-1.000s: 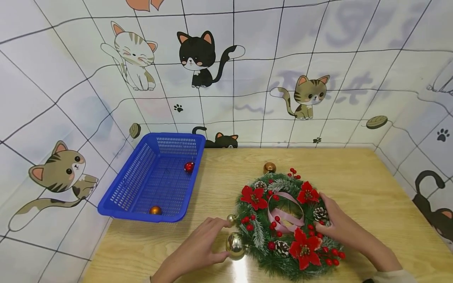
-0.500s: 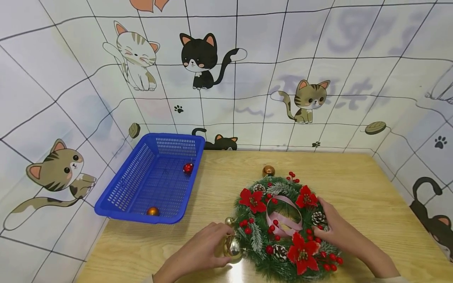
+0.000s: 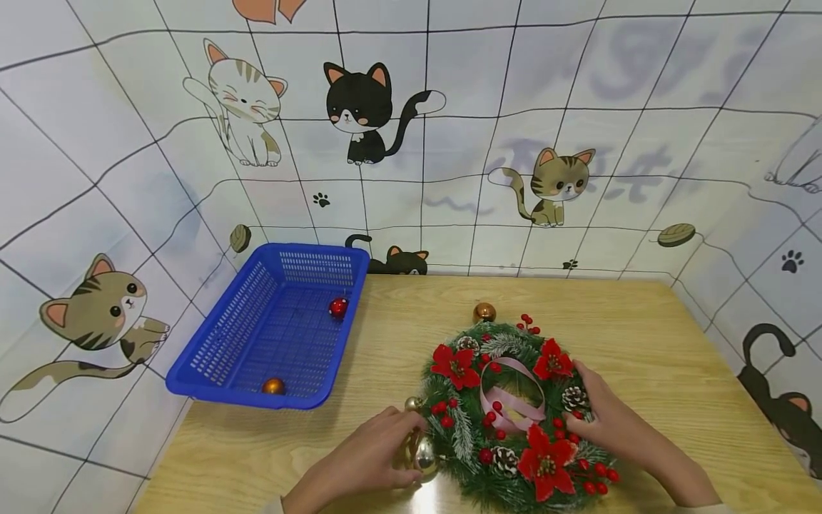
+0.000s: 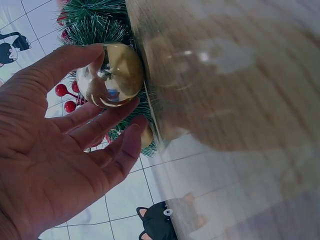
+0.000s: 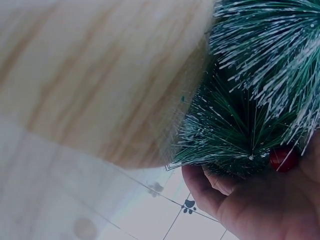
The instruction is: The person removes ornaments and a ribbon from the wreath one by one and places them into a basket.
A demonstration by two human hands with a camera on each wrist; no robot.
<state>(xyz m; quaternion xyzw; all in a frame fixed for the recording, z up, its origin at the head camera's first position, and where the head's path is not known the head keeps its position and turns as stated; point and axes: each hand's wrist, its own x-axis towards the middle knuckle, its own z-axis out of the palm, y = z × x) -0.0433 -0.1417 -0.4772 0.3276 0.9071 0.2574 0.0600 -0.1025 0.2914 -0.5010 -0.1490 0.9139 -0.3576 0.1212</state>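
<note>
A round green wreath (image 3: 464, 437) with red flowers, red berries and pinecones lies on the table. A pink ribbon (image 3: 517, 407) loops across its middle. My left hand (image 3: 356, 453) pinches a large shiny gold ball ornament (image 3: 426, 457) at the wreath's left edge. In the left wrist view, the thumb and fingers sit around this gold ball (image 4: 125, 70). A smaller gold ball (image 3: 413, 404) is just beyond those fingers. On the wreath's right side, my right hand (image 3: 610, 410) grips the rim, thumb on top; its palm shows beneath a red berry (image 5: 284, 158) in the right wrist view.
At the left stands a blue plastic basket (image 3: 298, 343) holding a red ball (image 3: 338, 308) and an orange ball (image 3: 273, 386). A copper ball (image 3: 484, 312) lies at the wreath's far edge. Walls with printed cats (image 3: 362, 114) border the wooden table (image 3: 616, 314).
My left hand has moved in from beside the large gold ball, and its fingers and thumb have closed around it. The right hand keeps its grip on the wreath.
</note>
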